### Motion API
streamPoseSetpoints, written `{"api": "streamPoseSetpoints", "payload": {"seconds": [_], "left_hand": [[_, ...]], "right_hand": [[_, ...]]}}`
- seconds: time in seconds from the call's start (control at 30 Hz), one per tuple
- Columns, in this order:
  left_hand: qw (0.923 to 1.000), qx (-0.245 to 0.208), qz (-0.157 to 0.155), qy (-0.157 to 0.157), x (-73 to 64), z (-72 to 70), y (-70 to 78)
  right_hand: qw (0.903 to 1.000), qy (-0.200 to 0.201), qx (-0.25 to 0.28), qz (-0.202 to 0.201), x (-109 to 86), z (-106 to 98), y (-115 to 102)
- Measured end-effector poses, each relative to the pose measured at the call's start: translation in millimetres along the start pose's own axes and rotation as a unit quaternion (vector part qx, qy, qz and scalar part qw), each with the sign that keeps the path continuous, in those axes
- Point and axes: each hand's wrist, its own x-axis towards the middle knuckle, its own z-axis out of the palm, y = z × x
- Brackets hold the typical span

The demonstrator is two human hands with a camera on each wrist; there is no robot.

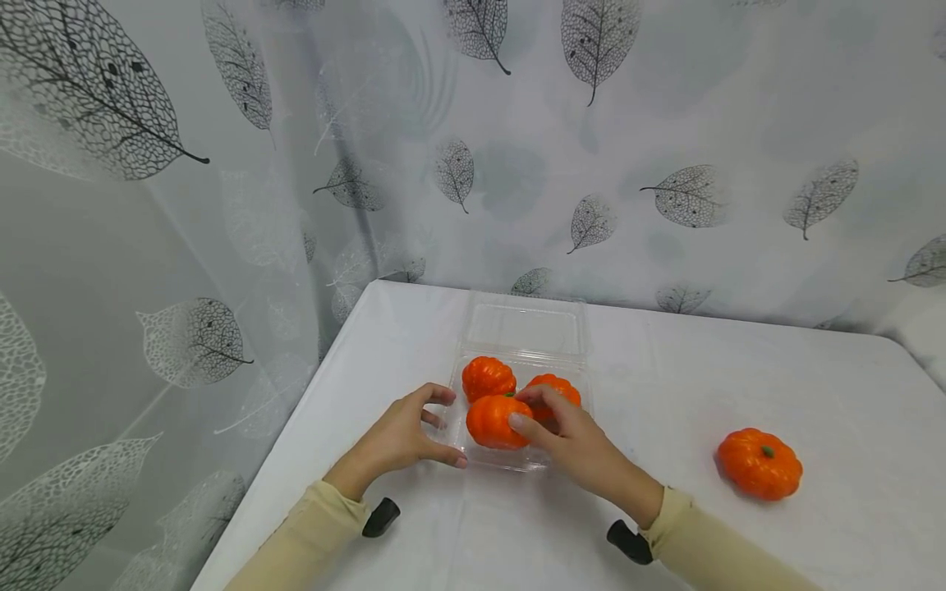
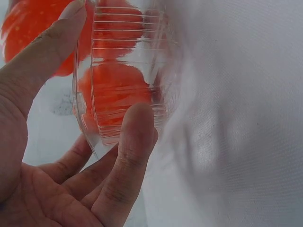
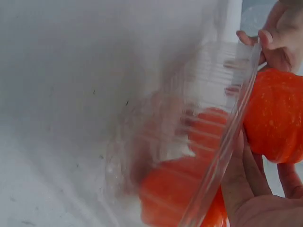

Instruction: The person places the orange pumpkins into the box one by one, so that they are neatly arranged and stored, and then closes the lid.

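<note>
Over the front of a clear plastic clamshell container (image 1: 510,467), my right hand (image 1: 580,447) holds a small orange toy pumpkin (image 1: 491,423) between thumb and fingers. In the right wrist view this pumpkin (image 3: 277,118) is above the container's rim. Two more orange pumpkins sit inside, one at the back left (image 1: 488,377) and one at the right (image 1: 559,386), partly hidden by my right fingers. At the container's left side is my left hand (image 1: 399,435), thumb and fingers spread along the wall. The left wrist view shows its thumb (image 2: 52,47) right at the rim.
The container's clear lid (image 1: 526,328) lies folded back toward the far table edge. Another orange pumpkin (image 1: 760,465) rests alone on the white tabletop (image 1: 665,402) at the right. A leaf-patterned curtain (image 1: 517,180) hangs behind the table and along its left.
</note>
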Motion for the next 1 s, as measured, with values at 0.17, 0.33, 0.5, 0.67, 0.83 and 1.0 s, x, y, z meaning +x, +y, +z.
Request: {"api": "streamPoseSetpoints", "payload": {"seconds": [0.17, 0.33, 0.5, 0.67, 0.83, 1.0], "left_hand": [[1.0000, 0.005, 0.002, 0.005, -0.8, -0.3, 0.2], [0.9999, 0.008, 0.006, 0.007, -0.9, 0.0, 0.8], [0.9999, 0.007, 0.009, 0.005, -0.2, 0.7, 1.2], [0.9999, 0.008, 0.013, 0.005, 0.1, 1.0, 1.2], [0.9999, 0.006, 0.015, 0.003, -0.4, 1.3, 1.6], [0.9999, 0.004, 0.013, 0.002, -0.5, 1.3, 2.3]], "right_hand": [[0.9984, 0.012, -0.055, -0.009, 5.1, 10.8, -1.0], [0.9960, 0.018, -0.088, -0.006, 7.5, 17.1, -0.3], [0.9962, 0.014, -0.086, -0.003, 9.6, 20.8, 1.4], [0.9957, 0.006, -0.092, -0.008, 11.6, 23.6, 2.8], [0.9949, -0.001, -0.100, -0.011, 12.9, 24.8, 4.0], [0.9951, -0.007, -0.098, -0.007, 14.2, 25.7, 4.7]]}}
